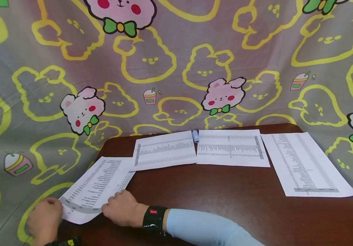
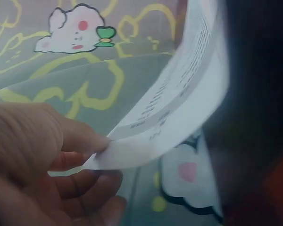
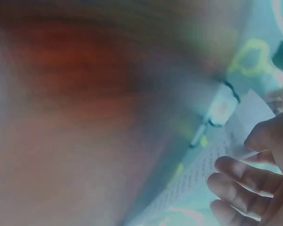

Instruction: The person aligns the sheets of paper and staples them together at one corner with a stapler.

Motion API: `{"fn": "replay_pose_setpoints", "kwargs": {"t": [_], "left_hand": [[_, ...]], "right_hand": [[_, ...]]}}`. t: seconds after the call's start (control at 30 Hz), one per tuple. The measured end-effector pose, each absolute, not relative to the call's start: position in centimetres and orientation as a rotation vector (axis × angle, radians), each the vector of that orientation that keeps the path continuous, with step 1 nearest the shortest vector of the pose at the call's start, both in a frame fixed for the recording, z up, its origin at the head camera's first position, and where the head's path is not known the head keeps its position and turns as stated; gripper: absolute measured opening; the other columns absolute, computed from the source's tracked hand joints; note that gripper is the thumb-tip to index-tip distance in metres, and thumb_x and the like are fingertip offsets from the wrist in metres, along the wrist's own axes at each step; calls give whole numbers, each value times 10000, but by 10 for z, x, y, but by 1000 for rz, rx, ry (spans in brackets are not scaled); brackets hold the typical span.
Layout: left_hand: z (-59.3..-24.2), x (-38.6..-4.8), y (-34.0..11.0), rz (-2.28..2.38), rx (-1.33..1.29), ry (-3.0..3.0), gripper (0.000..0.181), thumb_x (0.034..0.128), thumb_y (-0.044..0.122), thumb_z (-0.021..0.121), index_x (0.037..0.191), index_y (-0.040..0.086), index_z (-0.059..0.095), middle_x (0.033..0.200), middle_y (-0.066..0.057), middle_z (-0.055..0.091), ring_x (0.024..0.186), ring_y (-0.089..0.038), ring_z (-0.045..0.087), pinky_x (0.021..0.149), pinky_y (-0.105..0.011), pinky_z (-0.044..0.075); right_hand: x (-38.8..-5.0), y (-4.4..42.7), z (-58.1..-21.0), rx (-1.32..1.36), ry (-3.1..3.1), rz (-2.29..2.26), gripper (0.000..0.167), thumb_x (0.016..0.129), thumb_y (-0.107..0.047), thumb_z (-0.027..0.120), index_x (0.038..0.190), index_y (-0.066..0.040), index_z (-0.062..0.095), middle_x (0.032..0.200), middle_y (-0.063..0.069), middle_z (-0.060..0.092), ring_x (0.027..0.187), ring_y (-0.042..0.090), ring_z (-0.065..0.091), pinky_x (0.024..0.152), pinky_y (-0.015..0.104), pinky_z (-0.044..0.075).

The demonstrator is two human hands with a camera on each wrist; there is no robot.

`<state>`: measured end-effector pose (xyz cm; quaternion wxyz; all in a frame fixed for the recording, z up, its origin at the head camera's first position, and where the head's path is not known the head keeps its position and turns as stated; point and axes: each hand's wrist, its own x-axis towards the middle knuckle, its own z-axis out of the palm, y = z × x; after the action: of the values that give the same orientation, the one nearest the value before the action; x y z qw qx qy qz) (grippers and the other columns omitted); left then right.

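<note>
A printed sheet of paper (image 1: 97, 186) lies at the table's left side, its near end bent and lifted. My left hand (image 1: 45, 217) pinches its near left corner between thumb and fingers; in the left wrist view the sheet (image 2: 198, 113) curves upward from that grip. At the near right corner, my right hand (image 1: 122, 209) pinches the same sheet. The right wrist view shows thumb and index finger on the paper (image 3: 249, 115), the other fingers loosely bent. Beneath a second printed sheet (image 1: 164, 150) the held sheet's far corner seems tucked, though which is on top is hard to tell.
Another printed sheet (image 1: 233, 147) lies along the back of the brown table (image 1: 213, 191), and one more sheet (image 1: 307, 164) lies at the right. A small lavender object (image 1: 195, 136) stands between the two back sheets. A patterned curtain (image 1: 176, 68) hangs behind.
</note>
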<state>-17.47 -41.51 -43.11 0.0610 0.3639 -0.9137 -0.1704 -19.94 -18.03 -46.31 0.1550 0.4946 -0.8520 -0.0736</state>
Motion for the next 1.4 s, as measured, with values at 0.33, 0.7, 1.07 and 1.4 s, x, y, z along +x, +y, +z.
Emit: {"fn": "replay_pose_setpoints", "kwargs": {"t": [0.33,0.7,1.07,1.4], "left_hand": [[-382,-170,-410,-682,1056,-2605,445,943,186,354,1268,-82,496,1266,-365,488,1114,-537,438,899,-599,342],[-332,-169,-395,-633,886,-2413,440,932,181,351,1227,-70,559,1148,-332,584,965,-503,509,737,-511,363],[-298,-167,-376,-648,833,-2311,494,969,284,361,1274,-39,579,1172,-289,603,1091,-509,498,698,-480,326],[-285,-180,-366,-925,933,-2393,524,933,415,439,1335,124,610,565,221,497,518,42,474,550,-269,376]], "right_hand": [[-226,-161,-420,1322,-2453,127,136,982,-344,531,1007,-290,653,819,-117,629,654,25,531,488,193,363],[-236,-140,-373,1214,-2321,471,160,987,-299,522,1008,-236,668,793,-119,620,663,-9,507,511,113,334],[-236,-122,-339,1145,-2228,591,175,991,-294,532,1012,-241,697,758,-135,554,678,-31,477,551,89,344],[-243,-99,-318,1043,-2108,681,170,978,-277,568,924,-219,719,676,-64,486,609,39,460,520,131,317]]}}
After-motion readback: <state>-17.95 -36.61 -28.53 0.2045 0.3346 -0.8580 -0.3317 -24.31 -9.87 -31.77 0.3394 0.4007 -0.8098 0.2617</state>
